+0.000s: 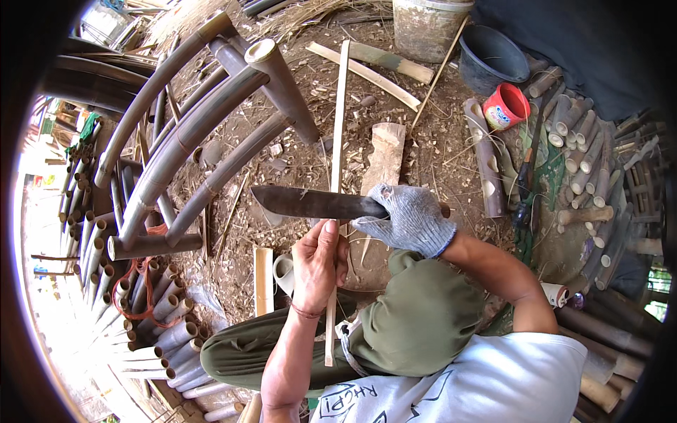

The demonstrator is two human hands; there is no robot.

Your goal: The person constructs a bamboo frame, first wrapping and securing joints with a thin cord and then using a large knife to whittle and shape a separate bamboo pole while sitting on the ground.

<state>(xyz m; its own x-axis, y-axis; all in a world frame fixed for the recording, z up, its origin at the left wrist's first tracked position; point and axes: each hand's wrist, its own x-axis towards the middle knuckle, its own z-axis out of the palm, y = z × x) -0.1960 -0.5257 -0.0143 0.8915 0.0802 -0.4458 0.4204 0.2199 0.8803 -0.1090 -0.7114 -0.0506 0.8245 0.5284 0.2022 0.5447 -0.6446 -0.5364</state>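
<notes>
My bare left hand [319, 262] is closed round a long, thin bamboo strip [340, 134], its thumb pressed along it just below the blade. The strip runs from my lap away over the ground. In a grey knitted glove, my right hand [409, 220] grips the handle of a machete [310, 203]. Its dark, broad blade points left and lies across the strip, close above my left thumb. Whether the edge cuts into the strip cannot be made out. A pale wooden block [386, 156] lies on the ground just beyond my gloved hand.
A bamboo frame [190, 134] stands at the left, above bundled bamboo tubes [176, 335]. Split bamboo pieces [374, 74] lie ahead. Far right are a dark basin [493, 60], a red tub [506, 106], a whitish bucket [430, 32] and stacked bamboo lengths [589, 151]. Shavings cover the ground.
</notes>
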